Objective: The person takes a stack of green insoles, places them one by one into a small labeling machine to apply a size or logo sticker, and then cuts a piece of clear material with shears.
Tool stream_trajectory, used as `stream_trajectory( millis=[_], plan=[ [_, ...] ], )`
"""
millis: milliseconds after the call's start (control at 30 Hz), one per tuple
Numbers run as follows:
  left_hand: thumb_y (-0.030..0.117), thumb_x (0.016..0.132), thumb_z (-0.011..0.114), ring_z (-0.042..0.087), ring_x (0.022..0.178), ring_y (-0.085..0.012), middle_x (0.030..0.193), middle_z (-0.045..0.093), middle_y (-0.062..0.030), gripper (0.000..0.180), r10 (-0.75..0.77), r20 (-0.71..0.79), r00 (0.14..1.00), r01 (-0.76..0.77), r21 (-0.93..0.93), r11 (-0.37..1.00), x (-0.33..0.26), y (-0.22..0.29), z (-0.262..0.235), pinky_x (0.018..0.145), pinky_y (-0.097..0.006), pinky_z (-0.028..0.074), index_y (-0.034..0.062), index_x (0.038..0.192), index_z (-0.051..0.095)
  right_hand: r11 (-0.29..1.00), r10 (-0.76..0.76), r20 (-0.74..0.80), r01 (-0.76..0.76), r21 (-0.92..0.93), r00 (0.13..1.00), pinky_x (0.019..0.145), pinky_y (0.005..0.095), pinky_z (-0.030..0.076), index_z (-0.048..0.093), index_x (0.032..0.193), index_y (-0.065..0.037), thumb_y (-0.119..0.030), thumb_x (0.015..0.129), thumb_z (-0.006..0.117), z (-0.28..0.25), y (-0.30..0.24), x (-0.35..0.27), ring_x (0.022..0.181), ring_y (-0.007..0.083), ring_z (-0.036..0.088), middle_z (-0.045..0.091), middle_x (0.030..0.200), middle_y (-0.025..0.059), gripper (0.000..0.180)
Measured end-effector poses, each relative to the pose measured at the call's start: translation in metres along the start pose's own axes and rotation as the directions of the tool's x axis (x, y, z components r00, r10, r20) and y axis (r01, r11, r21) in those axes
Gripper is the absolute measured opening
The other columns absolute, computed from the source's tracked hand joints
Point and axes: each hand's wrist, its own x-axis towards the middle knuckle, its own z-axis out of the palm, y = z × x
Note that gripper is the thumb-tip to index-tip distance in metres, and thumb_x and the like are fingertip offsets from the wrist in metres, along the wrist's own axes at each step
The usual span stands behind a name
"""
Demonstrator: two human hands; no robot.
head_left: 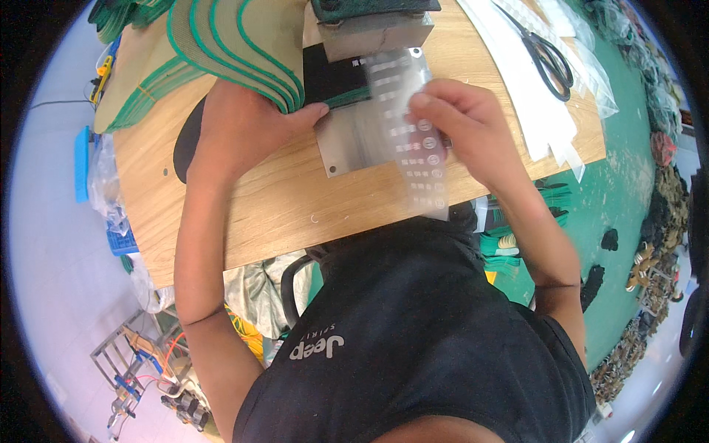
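My left hand (240, 129) lies over a black insole (187, 148), whose rounded end shows to its left. The thumb is stretched out to the right, along the insole's green near edge; overhanging beige insoles (236, 44) hide the other fingers. The black insole's other end rests on a metal plate (354, 140), below a metal press block (380, 37). My right hand (469, 122) is closed in a pinch on a clear film strip (421, 159) with rows of white prints. The blurred strip hangs over the plate's right side and the table's near edge.
On the wooden table (273, 214), more beige insoles with green edges are piled at the left. White sheets (517, 88) and black-handled scissors (550, 66) lie at the right. Bundles of green-edged pieces (502, 251) are below the table, and heaped material lines the floor farther right.
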Motion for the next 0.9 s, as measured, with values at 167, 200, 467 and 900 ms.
stream_trajectory(
  millis=[167,200,467,900],
  plan=[
    [0.02,0.068,0.073,0.061,0.077,-0.0306,0.083,0.064,-0.0159,0.034,-0.051,-0.04,0.998,0.047,-0.097,0.994,-0.003,-0.003,-0.002,0.07,-0.036,0.049,0.0037,0.095,0.061,0.919,0.061,-0.327,0.074,0.386,0.943,0.048,0.0201,0.041,0.065,0.085,-0.001,-0.021,0.093,0.057,-0.014,0.008,-0.004,0.055,0.006,0.053,0.062,0.068,0.0021,0.024],
    [0.016,0.069,0.07,0.06,0.074,-0.0273,0.081,0.064,-0.0142,0.03,-0.095,-0.05,0.994,0.087,-0.145,0.986,-0.002,-0.005,-0.004,0.069,-0.033,0.049,0.0026,0.094,0.061,0.871,0.137,-0.376,0.069,0.486,0.916,0.048,0.0205,0.042,0.065,0.085,0.0,-0.021,0.093,0.057,-0.014,0.004,-0.001,0.055,0.0066,0.054,0.062,0.068,0.0027,0.024],
    [0.0,0.071,0.059,0.054,0.071,-0.0124,0.079,0.059,-0.0015,0.017,-0.504,-0.197,0.841,0.198,-0.756,0.624,-0.008,-0.021,-0.018,0.066,-0.026,0.044,-0.0021,0.088,0.059,0.958,0.246,0.1,-0.257,0.127,0.964,0.04,0.0258,0.041,0.064,0.08,0.002,-0.023,0.091,0.059,0.004,0.002,0.025,0.047,0.0119,0.054,0.061,0.063,0.007,0.028],
    [0.005,0.072,0.062,0.055,0.074,-0.0136,0.083,0.061,-0.005,0.021,-0.465,-0.174,0.868,0.197,-0.739,0.644,-0.009,-0.014,-0.016,0.069,-0.027,0.044,-0.0026,0.091,0.063,0.962,0.262,0.106,-0.269,0.054,0.959,0.035,0.0246,0.04,0.064,0.077,0.002,-0.022,0.09,0.06,0.002,-0.002,0.022,0.042,0.0136,0.055,0.059,0.058,0.0073,0.028]
  ],
)
